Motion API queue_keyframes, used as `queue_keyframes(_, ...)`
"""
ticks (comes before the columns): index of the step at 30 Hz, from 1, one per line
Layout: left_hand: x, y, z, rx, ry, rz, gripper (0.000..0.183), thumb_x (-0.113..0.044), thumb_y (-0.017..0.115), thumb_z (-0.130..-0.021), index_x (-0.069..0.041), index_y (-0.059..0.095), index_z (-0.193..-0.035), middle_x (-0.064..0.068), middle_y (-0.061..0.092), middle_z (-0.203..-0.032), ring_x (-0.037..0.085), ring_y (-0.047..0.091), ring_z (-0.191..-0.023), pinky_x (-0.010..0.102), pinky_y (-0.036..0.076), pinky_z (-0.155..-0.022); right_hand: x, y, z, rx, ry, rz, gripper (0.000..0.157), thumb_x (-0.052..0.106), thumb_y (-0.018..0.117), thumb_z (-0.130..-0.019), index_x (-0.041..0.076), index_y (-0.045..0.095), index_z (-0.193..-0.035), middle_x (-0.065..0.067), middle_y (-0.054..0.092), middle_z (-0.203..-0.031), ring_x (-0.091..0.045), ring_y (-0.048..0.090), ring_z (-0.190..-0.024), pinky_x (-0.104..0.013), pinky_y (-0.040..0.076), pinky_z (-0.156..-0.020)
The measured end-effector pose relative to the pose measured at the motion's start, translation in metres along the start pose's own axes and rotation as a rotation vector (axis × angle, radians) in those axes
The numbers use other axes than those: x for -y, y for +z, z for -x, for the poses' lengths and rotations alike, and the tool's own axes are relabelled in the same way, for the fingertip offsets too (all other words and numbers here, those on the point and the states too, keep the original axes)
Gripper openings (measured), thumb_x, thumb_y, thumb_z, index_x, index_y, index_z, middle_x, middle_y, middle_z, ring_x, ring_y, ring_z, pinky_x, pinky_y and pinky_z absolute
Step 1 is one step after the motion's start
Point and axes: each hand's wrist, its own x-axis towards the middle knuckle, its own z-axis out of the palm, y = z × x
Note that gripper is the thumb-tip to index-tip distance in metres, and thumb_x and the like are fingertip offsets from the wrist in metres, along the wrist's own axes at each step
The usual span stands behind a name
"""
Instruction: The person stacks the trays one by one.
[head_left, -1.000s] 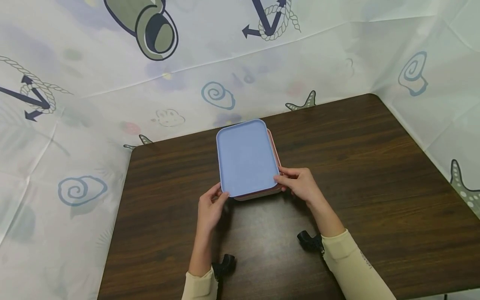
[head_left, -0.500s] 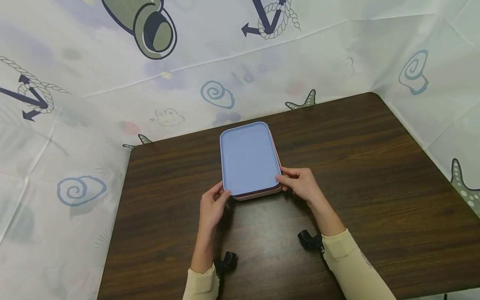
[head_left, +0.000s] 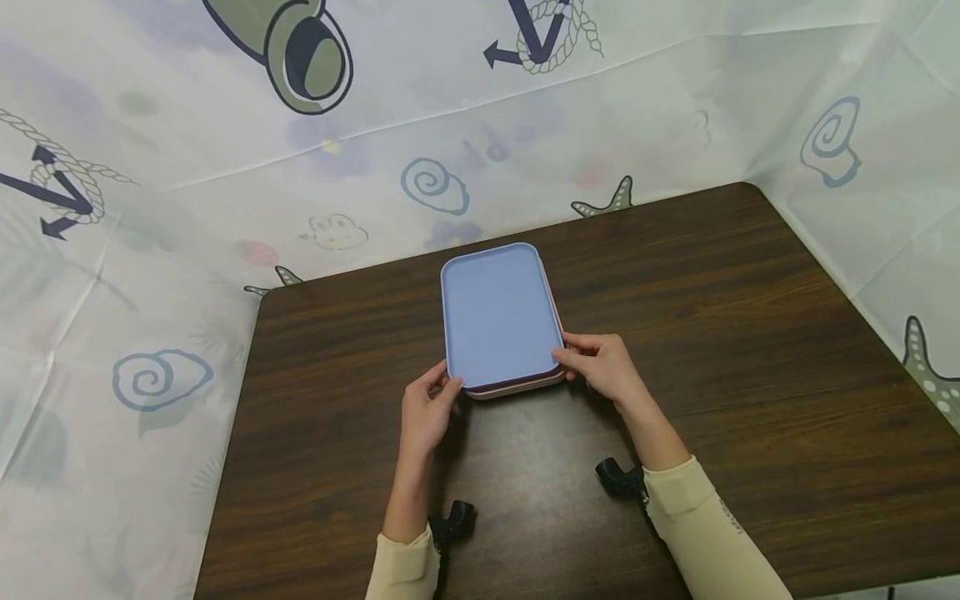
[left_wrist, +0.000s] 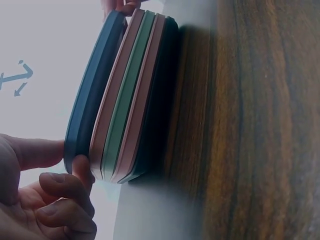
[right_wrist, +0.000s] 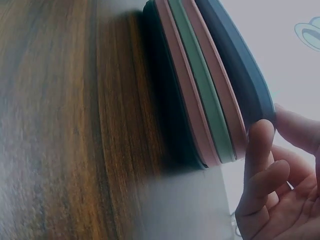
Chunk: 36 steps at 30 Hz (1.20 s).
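A light blue rectangular tray (head_left: 501,315) tops a stack of trays, its near edge set slightly back from the ones beneath. My left hand (head_left: 427,408) pinches its near left corner, thumb on the rim and fingers below. At the near right corner my right hand (head_left: 598,363) pinches the same tray. Under it in the left wrist view come a pink tray (left_wrist: 114,100), a green tray (left_wrist: 128,95), another pink tray (left_wrist: 143,95) and a dark tray (left_wrist: 162,85) at the bottom. A narrow dark gap shows below the blue tray in the right wrist view.
The stack stands on a dark wood-grain table (head_left: 712,333), close to its back edge. A white cloth (head_left: 360,183) printed with shells and anchors hangs behind and at both sides. Black wrist mounts (head_left: 621,480) stick out from both sleeves.
The blue tray has shifted a little to the right in both hands and now lies more squarely over the stack. In the last half second it has hardly moved.
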Motion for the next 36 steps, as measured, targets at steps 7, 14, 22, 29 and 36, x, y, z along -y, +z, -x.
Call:
queue_keyframes(7, 0.007, 0.004, 0.0, -0.018, 0.014, 0.008, 0.037, -0.003, 0.066, -0.09, 0.004, 0.064, -0.125, 0.011, 0.059, -0.084, 0.007, 0.047, -0.057, 0.02, 0.036, -0.051, -0.001, 0.001, -0.001, -0.008, -0.075, 0.048, 0.039, 0.011, 0.073, -0.089, -0.008, 0.064, -0.122, -0.015, 0.069, -0.076, -0.023, 0.064, -0.061, -0.024, 0.045, -0.053)
queue_keyframes(14, 0.007, 0.008, 0.003, -0.038, 0.039, -0.007, 0.037, -0.007, 0.067, -0.09, 0.002, 0.065, -0.125, 0.01, 0.061, -0.083, 0.007, 0.048, -0.054, 0.02, 0.037, -0.049, 0.0, 0.0, 0.0, -0.025, -0.068, 0.149, 0.04, 0.016, 0.072, -0.09, -0.005, 0.064, -0.124, -0.013, 0.069, -0.078, -0.029, 0.066, -0.064, -0.025, 0.047, -0.058)
queue_keyframes(22, 0.003, 0.009, 0.008, -0.051, 0.094, -0.18, 0.041, -0.016, 0.068, -0.091, 0.002, 0.063, -0.128, 0.009, 0.065, -0.085, 0.007, 0.047, -0.053, 0.024, 0.039, -0.05, -0.001, -0.002, 0.0, -0.041, -0.066, 0.218, 0.04, 0.018, 0.071, -0.091, -0.003, 0.065, -0.125, -0.014, 0.068, -0.072, -0.033, 0.066, -0.067, -0.026, 0.043, -0.055)
queue_keyframes(29, 0.001, 0.01, 0.011, -0.065, 0.111, -0.32, 0.042, -0.022, 0.069, -0.091, -0.004, 0.064, -0.13, 0.003, 0.063, -0.083, 0.013, 0.049, -0.057, 0.031, 0.04, -0.055, 0.001, -0.003, 0.001, -0.046, -0.065, 0.27, 0.041, 0.022, 0.07, -0.092, 0.0, 0.065, -0.127, -0.015, 0.068, -0.069, -0.032, 0.065, -0.068, -0.028, 0.041, -0.054)
queue_keyframes(36, 0.002, 0.01, 0.011, -0.081, 0.168, -0.4, 0.043, -0.022, 0.068, -0.091, -0.004, 0.064, -0.129, 0.0, 0.06, -0.079, 0.012, 0.046, -0.056, 0.032, 0.038, -0.056, 0.002, -0.003, 0.001, -0.049, -0.082, 0.305, 0.041, 0.023, 0.07, -0.091, 0.002, 0.065, -0.127, -0.01, 0.068, -0.068, -0.029, 0.065, -0.067, -0.03, 0.041, -0.055)
